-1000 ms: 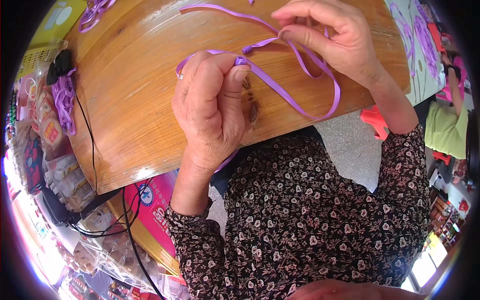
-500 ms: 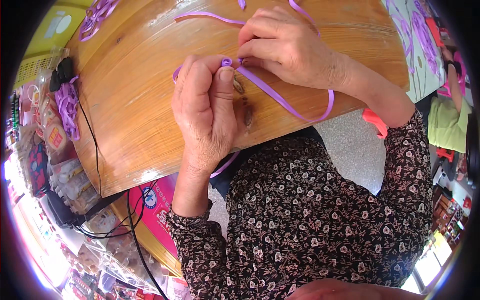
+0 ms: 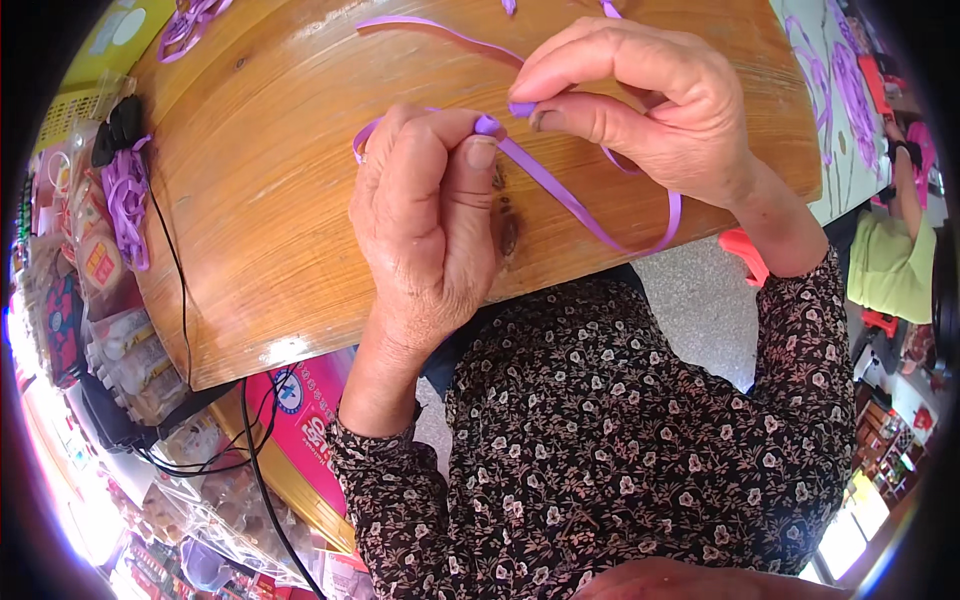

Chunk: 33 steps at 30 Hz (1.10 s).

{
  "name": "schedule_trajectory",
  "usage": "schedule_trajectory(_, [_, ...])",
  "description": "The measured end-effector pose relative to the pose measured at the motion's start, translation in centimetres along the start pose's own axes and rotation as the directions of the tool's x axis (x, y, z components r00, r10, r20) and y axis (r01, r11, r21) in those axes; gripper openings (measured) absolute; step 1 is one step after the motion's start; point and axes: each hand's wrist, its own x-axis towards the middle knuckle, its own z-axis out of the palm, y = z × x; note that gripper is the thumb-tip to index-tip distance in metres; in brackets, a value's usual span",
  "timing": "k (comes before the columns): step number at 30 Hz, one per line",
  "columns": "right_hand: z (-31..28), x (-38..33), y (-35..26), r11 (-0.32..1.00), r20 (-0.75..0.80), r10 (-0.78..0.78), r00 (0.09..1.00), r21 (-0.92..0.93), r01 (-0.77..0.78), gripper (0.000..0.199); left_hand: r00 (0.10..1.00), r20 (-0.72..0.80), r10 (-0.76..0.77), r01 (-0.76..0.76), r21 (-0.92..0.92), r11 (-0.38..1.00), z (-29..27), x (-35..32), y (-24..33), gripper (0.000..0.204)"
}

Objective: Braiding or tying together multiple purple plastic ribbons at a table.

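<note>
Ribbon, purple: rolled end at fingertips of left hand; long axis slants down-right from there toward the person, then bends up toward right hand. A further strand runs up-left from near right fingertips. Surface: wooden table beneath both hands. Room: purple bundle and black cable well left of left fingers; grey floor below right hand; co-worker far right. Left fingers: thumb and index closed on rolled end, others curled. Right fingers: thumb and index nearly together, pinching a purple end, just beside left fingertips.
</note>
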Motion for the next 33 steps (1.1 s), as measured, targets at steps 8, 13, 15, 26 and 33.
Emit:
schedule_trajectory(8, [-1.2,2.2,-6.0,0.800,0.124,0.585,0.802,0.076,-0.595,0.017,1.000,0.003,-0.015,0.015,0.038,0.999,-0.2,0.0,0.3,0.006])
schedule_trajectory(13, [-1.1,2.1,-5.8,0.832,0.119,0.542,0.832,0.063,-0.551,0.016,0.999,0.019,0.032,-0.033,0.060,0.998,-0.1,0.1,0.3,0.006])
schedule_trajectory(15, [-0.9,2.1,-5.5,0.838,0.114,0.533,0.839,0.069,-0.542,0.016,0.999,0.019,0.033,-0.034,0.054,0.998,-0.1,0.0,0.2,0.006])
schedule_trajectory(26, [-0.9,2.3,-5.7,0.846,0.144,0.526,0.838,0.014,-0.533,0.014,0.994,0.034,0.103,-0.106,0.093,0.990,0.0,0.1,-0.1,0.007])
schedule_trajectory(33, [-0.8,1.3,-4.1,0.950,0.130,0.304,0.944,0.033,-0.310,0.014,0.998,0.026,0.049,-0.049,0.016,0.999,0.2,0.0,-0.4,0.009])
